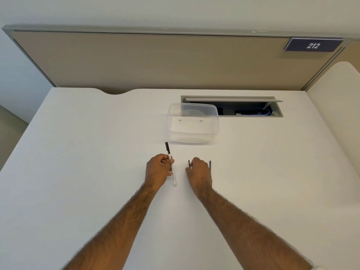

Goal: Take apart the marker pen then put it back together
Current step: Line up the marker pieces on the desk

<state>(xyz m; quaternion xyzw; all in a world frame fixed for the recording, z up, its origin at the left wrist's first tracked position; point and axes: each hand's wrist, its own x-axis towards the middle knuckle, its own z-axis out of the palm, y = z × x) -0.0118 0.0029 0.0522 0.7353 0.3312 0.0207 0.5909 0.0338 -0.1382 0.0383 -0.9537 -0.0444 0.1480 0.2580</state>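
Note:
My left hand grips a white marker pen body with a black end pointing away from me, held just above the white desk. My right hand rests palm down on the desk, fingers curled around a thin dark stick-like part at its left side. A second thin dark part lies on the desk by the hand's right edge, partly hidden. I cannot tell whether the fingers truly pinch the left part.
A clear plastic container stands beyond the hands on the white desk. Behind it an open cable hatch shows blue cables. A beige partition panel with a "212" sign closes off the back.

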